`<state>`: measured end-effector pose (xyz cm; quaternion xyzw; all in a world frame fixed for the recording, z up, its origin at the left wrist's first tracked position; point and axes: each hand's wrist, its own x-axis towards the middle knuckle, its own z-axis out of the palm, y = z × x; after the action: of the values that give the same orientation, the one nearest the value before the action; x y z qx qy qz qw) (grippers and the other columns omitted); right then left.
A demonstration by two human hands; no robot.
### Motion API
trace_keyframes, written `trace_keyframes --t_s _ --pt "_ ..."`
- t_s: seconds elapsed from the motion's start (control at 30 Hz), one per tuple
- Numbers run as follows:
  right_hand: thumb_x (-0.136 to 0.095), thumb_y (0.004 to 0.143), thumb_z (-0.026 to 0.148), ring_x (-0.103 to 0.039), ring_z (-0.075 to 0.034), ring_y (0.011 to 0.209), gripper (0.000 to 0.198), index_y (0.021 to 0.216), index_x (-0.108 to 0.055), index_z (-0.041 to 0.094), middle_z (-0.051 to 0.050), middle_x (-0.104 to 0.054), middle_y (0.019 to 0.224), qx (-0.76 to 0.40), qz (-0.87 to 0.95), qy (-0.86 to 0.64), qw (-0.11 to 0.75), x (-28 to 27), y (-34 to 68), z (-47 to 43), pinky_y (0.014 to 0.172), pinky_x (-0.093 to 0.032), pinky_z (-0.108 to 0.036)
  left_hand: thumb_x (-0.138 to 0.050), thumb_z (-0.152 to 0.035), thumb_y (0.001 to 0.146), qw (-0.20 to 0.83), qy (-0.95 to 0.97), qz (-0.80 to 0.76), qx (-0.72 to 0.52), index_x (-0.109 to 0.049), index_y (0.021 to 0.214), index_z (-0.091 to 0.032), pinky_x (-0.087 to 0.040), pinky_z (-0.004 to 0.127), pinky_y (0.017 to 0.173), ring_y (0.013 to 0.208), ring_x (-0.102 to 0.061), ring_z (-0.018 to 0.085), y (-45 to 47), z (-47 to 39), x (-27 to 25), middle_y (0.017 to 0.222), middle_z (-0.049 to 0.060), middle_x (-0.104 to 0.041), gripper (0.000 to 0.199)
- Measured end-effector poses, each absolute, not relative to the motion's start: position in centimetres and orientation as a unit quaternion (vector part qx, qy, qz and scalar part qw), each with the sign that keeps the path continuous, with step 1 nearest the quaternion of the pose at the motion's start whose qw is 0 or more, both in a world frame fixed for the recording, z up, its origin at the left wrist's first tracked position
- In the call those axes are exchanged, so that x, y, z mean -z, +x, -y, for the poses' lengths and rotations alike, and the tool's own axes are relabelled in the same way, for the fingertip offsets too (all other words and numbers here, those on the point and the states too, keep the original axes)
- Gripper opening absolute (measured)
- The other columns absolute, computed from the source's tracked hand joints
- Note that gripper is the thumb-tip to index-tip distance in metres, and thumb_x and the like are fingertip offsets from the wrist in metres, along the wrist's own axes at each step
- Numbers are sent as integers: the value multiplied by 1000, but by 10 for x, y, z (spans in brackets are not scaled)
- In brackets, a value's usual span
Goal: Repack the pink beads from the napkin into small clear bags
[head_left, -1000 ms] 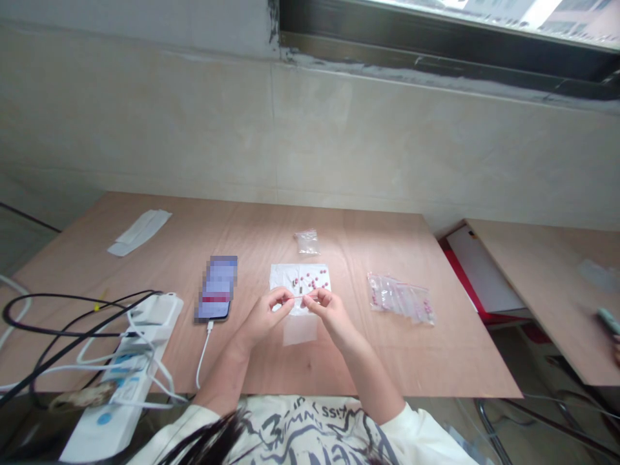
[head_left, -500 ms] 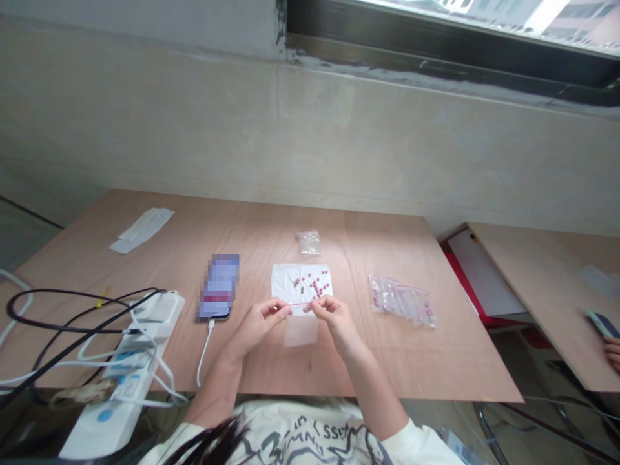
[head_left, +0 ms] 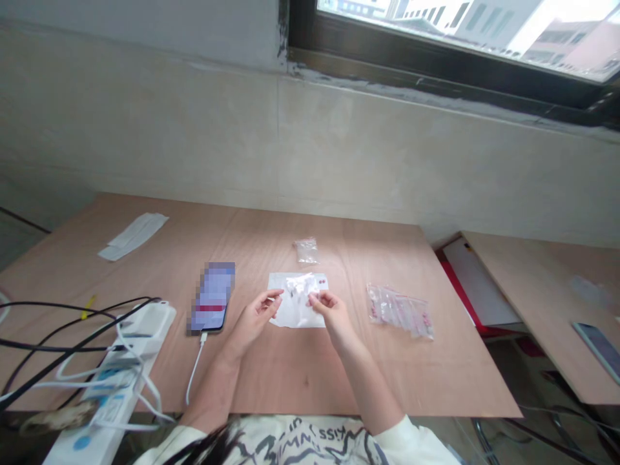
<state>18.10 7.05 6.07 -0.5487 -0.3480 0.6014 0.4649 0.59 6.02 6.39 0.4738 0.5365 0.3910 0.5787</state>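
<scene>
My right hand (head_left: 332, 310) is closed in a pinch on the edge of a small clear plastic bag (head_left: 301, 284). The bag lies over a white sheet (head_left: 285, 318) and covers most of what is on it, so its contents are hard to make out. A pair of pinkish-red beads (head_left: 322, 281) shows at the sheet's upper right corner. Beside the sheet's left edge is my left hand (head_left: 259, 314), thumb and fingers apart, with nothing visible between them.
Another clear bag (head_left: 307, 250) lies behind the sheet. Several overlapping bags with red bits (head_left: 400, 311) are on the right. To the left are a charging phone (head_left: 213, 297), a power strip (head_left: 140, 342) with tangled cables, and a folded white strip (head_left: 134, 236).
The clear bag, earlier stretched between both hands in front of the beads, now lies over them. My left hand has let go of it and moved slightly left.
</scene>
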Motion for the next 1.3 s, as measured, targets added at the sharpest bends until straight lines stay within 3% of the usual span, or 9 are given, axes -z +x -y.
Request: trace_keyframes --t_s 0.07,0.17,0.33,0.43,0.63,0.87,1.07,1.2,1.3 --pt "-62 60 37 -52 -12 53 26 73 -54 16 -2 -61 64 -541 339 -591 493 -61 182 -106 51 -36 -23 -55 -38 71 574 465 -539 -404 -53 100 -14 -42 23 63 67 -49 11 3 -64 -58 78 1 -53 37" --pt "-57 64 30 -56 -16 64 23 80 -52 15 -5 -62 69 -414 382 -662 495 -59 178 -162 59 -39 -25 -56 -37 70 577 461 -540 -404 -53 97 -14 -42 23 64 70 -49 11 -3 -67 -51 79 2 -52 35" --pt "-58 63 16 -49 -26 89 31 93 -52 12 -14 -57 93 -163 497 -800 292 -45 166 -200 73 -35 -33 -54 -37 71 584 451 -540 -405 -53 94 -14 -41 24 64 68 -50 11 -13 -66 -43 77 2 -53 33" --pt "-53 69 17 -42 -26 94 28 97 -55 17 -13 -51 103 -80 563 -783 252 -38 162 -194 76 -31 -35 -55 -38 70 590 442 -544 -400 -53 94 -14 -42 23 63 70 -50 12 -16 -67 -39 77 2 -54 33" --pt "-43 79 26 -38 -25 91 22 87 -63 23 -9 -53 99 -93 664 -714 203 -35 151 -188 78 -27 -40 -55 -36 71 595 458 -541 -379 -54 93 -15 -41 23 64 69 -49 11 -11 -68 -44 77 1 -52 30" --pt "-42 73 20 -40 -24 92 31 101 -55 13 -12 -50 99 -28 583 -739 336 -48 202 -140 80 -31 -35 -55 -36 70 585 464 -558 -362 -55 92 -15 -42 24 64 69 -50 13 -15 -61 -46 78 2 -54 30" --pt "-45 67 19 -40 -31 98 41 105 -53 4 -20 -50 104 80 397 -886 227 -37 317 -73 83 -29 -41 -56 -37 68 584 458 -573 -347 -56 90 -15 -41 23 64 70 -51 13 -11 -46 -49 81 2 -56 31" --pt "-47 68 25 -46 -32 96 43 106 -53 5 -21 -54 103 -10 317 -936 155 -31 361 -48 80 -32 -42 -56 -36 68 581 456 -580 -343 -56 90 -15 -41 24 65 70 -50 12 -3 -35 -58 81 2 -56 31" --pt "-46 70 22 -53 -27 87 35 101 -59 11 -14 -61 94 -54 302 -937 170 -31 371 -40 78 -35 -38 -56 -37 67 577 457 -584 -343 -57 89 -15 -41 24 65 70 -50 13 1 -29 -63 80 2 -57 31"
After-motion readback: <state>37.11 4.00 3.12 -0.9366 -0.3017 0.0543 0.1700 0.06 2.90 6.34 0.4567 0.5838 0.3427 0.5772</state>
